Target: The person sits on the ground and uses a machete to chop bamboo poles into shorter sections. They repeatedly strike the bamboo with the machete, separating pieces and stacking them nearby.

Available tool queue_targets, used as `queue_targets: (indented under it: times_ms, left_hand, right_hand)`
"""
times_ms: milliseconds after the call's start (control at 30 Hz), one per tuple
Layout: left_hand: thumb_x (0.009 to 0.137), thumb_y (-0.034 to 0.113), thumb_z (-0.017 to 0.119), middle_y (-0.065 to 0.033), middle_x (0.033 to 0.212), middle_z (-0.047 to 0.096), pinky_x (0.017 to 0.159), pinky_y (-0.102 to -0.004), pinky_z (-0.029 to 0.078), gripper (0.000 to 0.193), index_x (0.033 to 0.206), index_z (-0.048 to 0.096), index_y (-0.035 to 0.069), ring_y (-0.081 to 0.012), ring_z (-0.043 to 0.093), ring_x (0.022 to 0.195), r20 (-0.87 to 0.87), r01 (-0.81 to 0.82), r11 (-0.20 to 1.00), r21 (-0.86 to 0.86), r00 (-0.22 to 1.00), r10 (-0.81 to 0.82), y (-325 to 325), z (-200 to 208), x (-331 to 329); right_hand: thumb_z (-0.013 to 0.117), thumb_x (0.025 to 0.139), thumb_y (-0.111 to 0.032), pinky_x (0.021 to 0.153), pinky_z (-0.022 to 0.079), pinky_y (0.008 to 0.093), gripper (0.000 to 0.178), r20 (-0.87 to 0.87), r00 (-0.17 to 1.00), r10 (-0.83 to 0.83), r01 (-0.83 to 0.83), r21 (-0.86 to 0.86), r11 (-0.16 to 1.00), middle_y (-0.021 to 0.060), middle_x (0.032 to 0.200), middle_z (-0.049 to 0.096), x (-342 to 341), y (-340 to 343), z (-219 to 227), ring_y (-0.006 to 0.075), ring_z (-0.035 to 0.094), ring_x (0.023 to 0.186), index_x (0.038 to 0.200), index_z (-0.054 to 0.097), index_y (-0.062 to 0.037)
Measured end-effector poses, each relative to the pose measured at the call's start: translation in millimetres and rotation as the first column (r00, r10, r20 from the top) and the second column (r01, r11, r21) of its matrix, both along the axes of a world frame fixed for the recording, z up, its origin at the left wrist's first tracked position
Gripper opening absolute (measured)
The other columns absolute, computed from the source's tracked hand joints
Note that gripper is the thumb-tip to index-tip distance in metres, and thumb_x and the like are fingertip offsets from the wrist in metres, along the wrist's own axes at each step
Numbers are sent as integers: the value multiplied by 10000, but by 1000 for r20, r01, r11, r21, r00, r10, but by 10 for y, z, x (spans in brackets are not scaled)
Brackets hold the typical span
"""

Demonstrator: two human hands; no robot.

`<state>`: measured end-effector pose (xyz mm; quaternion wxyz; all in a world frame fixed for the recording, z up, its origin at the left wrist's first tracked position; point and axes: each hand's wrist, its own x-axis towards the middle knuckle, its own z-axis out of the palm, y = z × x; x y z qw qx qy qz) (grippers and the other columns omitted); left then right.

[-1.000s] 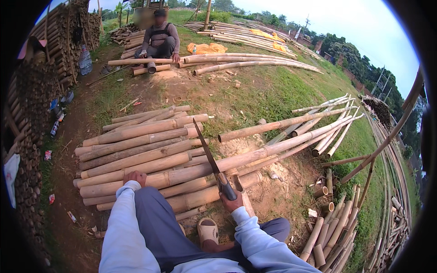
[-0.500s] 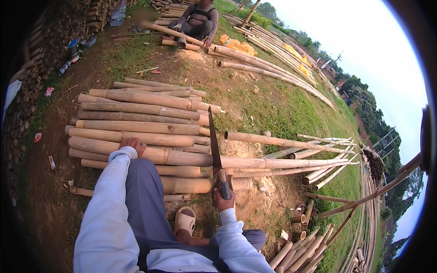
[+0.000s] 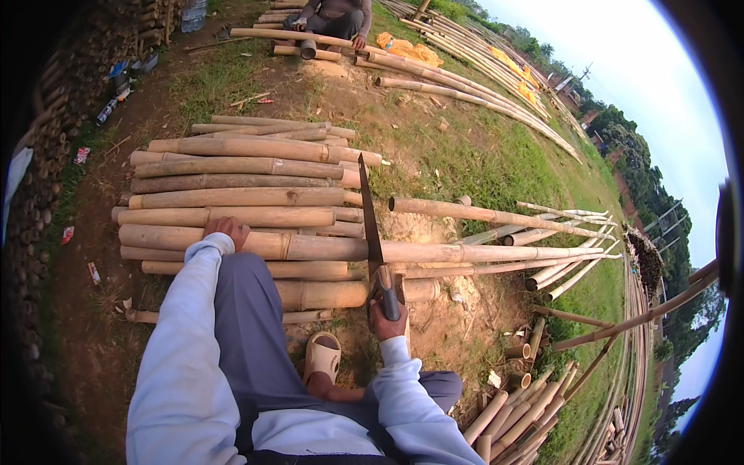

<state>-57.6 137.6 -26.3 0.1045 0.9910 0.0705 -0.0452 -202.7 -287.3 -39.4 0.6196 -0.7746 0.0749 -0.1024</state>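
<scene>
My left hand (image 3: 227, 230) presses down on a thick bamboo pole (image 3: 325, 249), its fingers curled over the top. This long pole lies across other bamboo and runs far out to the right. In my right hand (image 3: 387, 319) is a handsaw (image 3: 373, 225), gripped by its dark handle. The long blade lies across the pole to the right of my left hand, its tip pointing away from me. How deep the blade sits in the bamboo I cannot tell. My left knee (image 3: 246, 287) rests against the pole, near my left hand.
Cut bamboo lengths (image 3: 232, 199) lie side by side beyond my left hand. At the far side another person (image 3: 333, 23) sits by a bamboo pole. More long poles (image 3: 480, 101) stretch to the right. Short bamboo pieces (image 3: 515, 418) are heaped at lower right, near a slanted wooden prop (image 3: 635, 314).
The view has tilted, so the ground things sit slightly higher in the picture. Both hands keep their holds, and the saw stays across the same pole.
</scene>
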Motion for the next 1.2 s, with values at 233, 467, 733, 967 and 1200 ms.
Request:
queue_targets:
  times_ms: [233, 467, 733, 967, 1200]
  left_hand:
    - [938, 455, 507, -195, 1117, 699, 989, -472, 470, 447, 1013, 726, 74, -382, 635, 1083, 7, -17, 1000, -25, 1000, 17, 36, -88, 17]
    - [940, 448, 495, -202, 1155, 690, 1001, -477, 464, 457, 1050, 722, 67, -379, 627, 1108, 8, -19, 999, -34, 1000, 20, 28, -96, 19]
    - [935, 440, 501, -205, 1067, 713, 962, -473, 487, 449, 1008, 725, 58, -381, 653, 1038, 51, 19, 1000, -2, 999, -19, 24, -76, 18]
    - [939, 470, 482, -191, 1123, 702, 978, -477, 480, 481, 1077, 704, 66, -362, 647, 1081, -32, -7, 1000, 13, 999, 7, 3, -23, 32]
    - [972, 481, 424, -145, 1234, 667, 1014, -481, 466, 502, 1183, 674, 101, -348, 624, 1153, -137, 29, 998, 55, 990, -21, 108, -175, 115]
  right_hand:
    - [767, 861, -172, 612, 462, 312, 191, -28, 999, -17, 17, -24, 1000, 19, 702, 623, -41, 30, 42, 107, 554, 637, 880, 680, -2]
    - [758, 867, -149, 651, 477, 299, 179, -26, 999, -39, 38, -45, 998, 26, 741, 648, -52, 75, 98, 98, 570, 688, 929, 691, 5]
    - [758, 869, -141, 616, 460, 279, 166, -26, 1000, -17, 17, -1, 1000, -3, 725, 623, -37, 46, 98, 71, 543, 666, 899, 681, 2]
    - [765, 864, -153, 670, 486, 296, 190, 78, 997, -5, 8, -31, 999, 17, 771, 667, -14, 2, -50, 91, 589, 715, 946, 696, 4]
    - [783, 832, -212, 717, 525, 352, 244, -39, 999, -32, 30, -47, 998, 86, 807, 719, -31, 27, 0, 167, 681, 742, 975, 722, -24]
